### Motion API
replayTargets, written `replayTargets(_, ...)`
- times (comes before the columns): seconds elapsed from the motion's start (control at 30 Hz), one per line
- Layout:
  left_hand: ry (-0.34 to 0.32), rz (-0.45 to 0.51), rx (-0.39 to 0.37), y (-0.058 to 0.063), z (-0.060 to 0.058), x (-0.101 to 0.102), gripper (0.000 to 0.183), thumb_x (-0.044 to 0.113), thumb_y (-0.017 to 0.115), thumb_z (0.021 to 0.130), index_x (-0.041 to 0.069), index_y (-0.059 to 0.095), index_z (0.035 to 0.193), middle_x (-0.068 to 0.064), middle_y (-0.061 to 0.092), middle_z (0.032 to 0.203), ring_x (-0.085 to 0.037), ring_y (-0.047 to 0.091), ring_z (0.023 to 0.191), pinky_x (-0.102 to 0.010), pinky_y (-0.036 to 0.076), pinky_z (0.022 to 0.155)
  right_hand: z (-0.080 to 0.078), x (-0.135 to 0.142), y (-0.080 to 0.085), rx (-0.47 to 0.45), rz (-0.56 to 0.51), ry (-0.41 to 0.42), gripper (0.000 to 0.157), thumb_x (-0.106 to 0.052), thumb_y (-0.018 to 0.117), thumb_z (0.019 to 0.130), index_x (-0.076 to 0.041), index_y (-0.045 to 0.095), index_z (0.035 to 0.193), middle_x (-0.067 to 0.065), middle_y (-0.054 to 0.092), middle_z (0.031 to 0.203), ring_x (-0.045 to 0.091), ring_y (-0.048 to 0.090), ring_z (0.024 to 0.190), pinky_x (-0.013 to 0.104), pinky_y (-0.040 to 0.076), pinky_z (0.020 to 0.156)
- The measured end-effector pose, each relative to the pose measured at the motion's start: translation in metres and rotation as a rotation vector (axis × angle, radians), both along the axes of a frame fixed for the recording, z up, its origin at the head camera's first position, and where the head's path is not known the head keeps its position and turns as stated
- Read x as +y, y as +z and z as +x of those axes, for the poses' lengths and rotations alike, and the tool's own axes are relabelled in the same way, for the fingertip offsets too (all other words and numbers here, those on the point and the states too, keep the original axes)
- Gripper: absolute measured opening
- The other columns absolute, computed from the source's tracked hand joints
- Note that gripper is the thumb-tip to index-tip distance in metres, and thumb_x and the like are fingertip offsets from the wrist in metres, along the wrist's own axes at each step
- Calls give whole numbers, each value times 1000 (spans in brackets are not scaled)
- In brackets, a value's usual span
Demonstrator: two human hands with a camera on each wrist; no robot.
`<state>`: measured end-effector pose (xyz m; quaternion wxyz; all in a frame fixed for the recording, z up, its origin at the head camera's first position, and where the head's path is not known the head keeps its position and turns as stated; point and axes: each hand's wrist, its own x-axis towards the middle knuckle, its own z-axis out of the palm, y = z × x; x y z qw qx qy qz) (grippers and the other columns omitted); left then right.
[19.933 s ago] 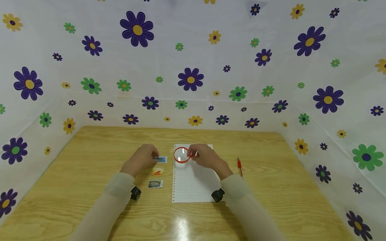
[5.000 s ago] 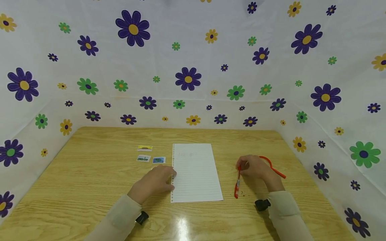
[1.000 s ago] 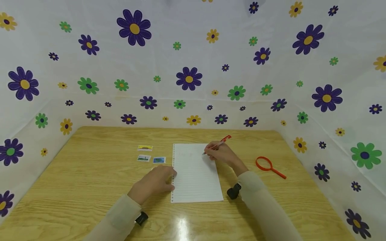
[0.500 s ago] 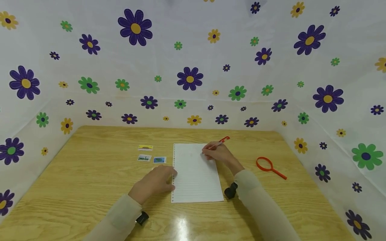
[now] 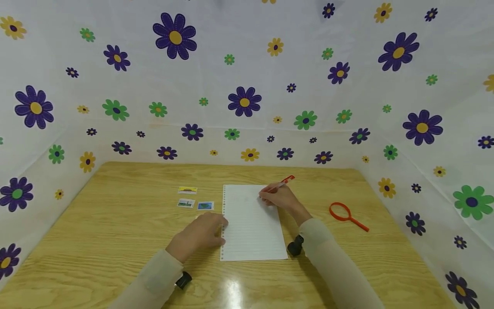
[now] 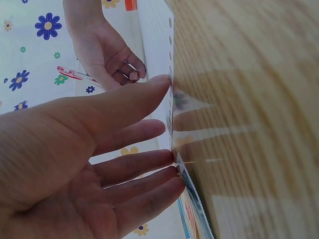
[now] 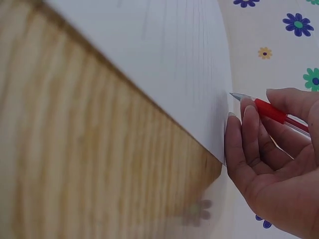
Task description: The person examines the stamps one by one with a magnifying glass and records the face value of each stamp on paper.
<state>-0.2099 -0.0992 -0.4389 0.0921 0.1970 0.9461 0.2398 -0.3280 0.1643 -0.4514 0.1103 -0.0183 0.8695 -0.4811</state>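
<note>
A lined, hole-punched sheet of paper (image 5: 251,236) lies on the wooden table. My right hand (image 5: 281,198) pinches a red pen (image 7: 271,110), its metal tip close over the upper right part of the sheet. With fingers extended, my left hand (image 5: 198,236) rests at the sheet's punched left edge, thumb and fingertips touching the paper and table there. Three small picture stamps lie left of the sheet: a yellow stamp (image 5: 187,190), a stamp with a green scene (image 5: 186,203) and a blue stamp (image 5: 206,205). The blue one is just beyond my left fingers.
A red magnifying glass (image 5: 349,216) lies on the table (image 5: 115,223) to the right of the paper. Flower-printed white cloth (image 5: 247,64) stands round the back and both sides of the table. A black wrist camera (image 5: 295,245) sits under my right sleeve.
Earlier the right hand held the magnifying glass; later it took the pen from the table and brought it over the paper. In the last second the pen has shifted slightly left.
</note>
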Motion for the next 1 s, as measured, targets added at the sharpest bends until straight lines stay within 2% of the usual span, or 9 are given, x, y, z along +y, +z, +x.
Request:
replayTargets(0.3, -6, 8, 10, -3, -3, -1, 44, 12, 86, 83, 0, 71, 122, -18, 68, 135, -39, 59, 131, -52, 49, 111, -2, 2, -2, 10, 6, 15, 25, -26, 72, 97, -5, 76, 109, 6, 77, 93, 10, 63, 73, 18, 53, 68)
replayTargets(0.6, -6, 11, 7, -5, -3, 0, 45, 13, 86, 83, 0, 71, 123, -18, 67, 137, -39, 59, 133, -52, 48, 112, 0, 2, 1, 19, 56, 19, 26, -27, 75, 94, -7, 76, 110, 6, 74, 92, 14, 62, 76, 20, 50, 68)
replayTargets(1.0, 6, 2, -3, -2, 0, 1, 44, 13, 85, 84, 0, 71, 123, -18, 67, 137, -39, 57, 133, -53, 47, 112, -1, 3, -4, 30, 63, -1, 28, -27, 75, 94, -5, 74, 111, 9, 75, 96, 13, 63, 77, 19, 51, 68)
